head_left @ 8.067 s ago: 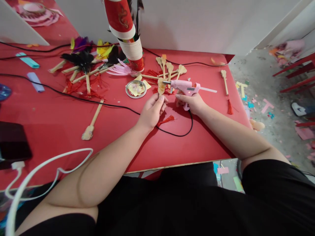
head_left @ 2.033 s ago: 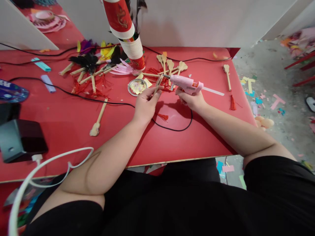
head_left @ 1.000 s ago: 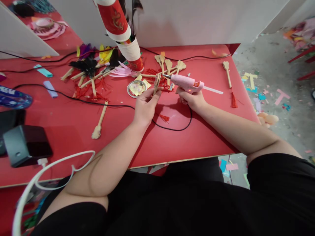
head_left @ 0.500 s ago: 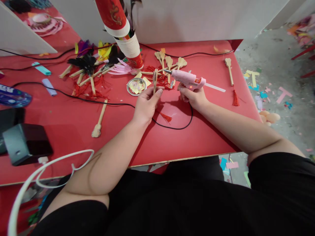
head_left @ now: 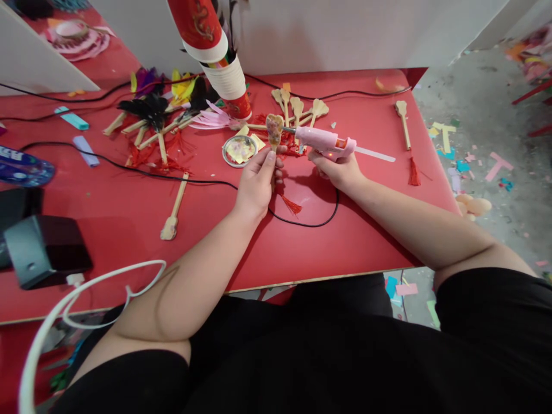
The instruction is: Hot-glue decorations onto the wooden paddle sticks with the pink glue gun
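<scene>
Between thumb and fingers, my left hand [head_left: 257, 183] pinches the handle of a small wooden stick with a paw-shaped head [head_left: 275, 127]. The broad face of the head, with a mottled patch on it, turns toward me. A red tassel [head_left: 291, 204] hangs below that hand. My right hand [head_left: 338, 168] is wrapped round a pink glue gun [head_left: 321, 138], whose metal nozzle points left at the edge of the wooden head; whether it touches, I cannot tell. A clear glue stick [head_left: 376, 154] sticks out of the gun's back. Left of the wooden head stands a round tin [head_left: 240, 151] with yellowish flakes.
More wooden sticks [head_left: 296, 107] lie behind my hands, one with a tassel [head_left: 402, 123] at right, another [head_left: 175, 213] at left. Feathered sticks [head_left: 149, 115] and stacked paper cups [head_left: 224, 77] stand farther back. Black cords cross the red table [head_left: 345, 241]. A black box [head_left: 49, 250] sits left.
My left hand has turned the wooden stick from edge-on to face-on. The glue gun has shifted slightly left and down, bringing its nozzle beside the head.
</scene>
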Available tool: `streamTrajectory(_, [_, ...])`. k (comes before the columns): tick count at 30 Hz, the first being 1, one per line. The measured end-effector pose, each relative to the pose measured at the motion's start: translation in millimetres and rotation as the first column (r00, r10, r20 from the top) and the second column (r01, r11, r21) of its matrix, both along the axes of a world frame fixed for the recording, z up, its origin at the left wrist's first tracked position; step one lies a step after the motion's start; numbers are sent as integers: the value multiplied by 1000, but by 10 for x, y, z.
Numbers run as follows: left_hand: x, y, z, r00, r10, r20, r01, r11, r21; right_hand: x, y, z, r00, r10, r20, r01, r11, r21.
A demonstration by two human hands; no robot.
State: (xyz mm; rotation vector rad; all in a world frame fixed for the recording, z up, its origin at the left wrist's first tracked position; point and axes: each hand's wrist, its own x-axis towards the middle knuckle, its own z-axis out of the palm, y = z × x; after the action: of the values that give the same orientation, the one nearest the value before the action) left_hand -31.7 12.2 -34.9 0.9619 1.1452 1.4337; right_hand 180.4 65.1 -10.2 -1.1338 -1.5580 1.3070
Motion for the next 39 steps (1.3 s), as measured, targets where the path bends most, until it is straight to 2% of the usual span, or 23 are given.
streamTrajectory(3, [0,-4,-6,1000,-10,-6,10,1000,24,1,1,-10,999,-48,-1,48,998,51])
streamTrajectory(10, [2,-17,-8,1000,-20,-8,20,1000,11,-9,-3,-37,998,-57,-37,59,996,64])
streamTrajectory(18, [19,-17,-40,1000,-18,3,18,1000,-16,4,5,20,1000,10,-21,-10,1000,-11])
streamTrajectory(25, [57,-25,-29,1000,8,7,-8,1000,-18,5,71,-16,999,52,-4,-52,992,-118])
streamTrajectory(32, [20,-12,-38,997,-38,-65,37,999,-16,0,83,-31,999,50,-4,-50,989,-139])
streamTrajectory(39, [43,-41,-18,996,-32,-89,29,999,-26,-1,83,-20,997,71,-22,-73,988,-134])
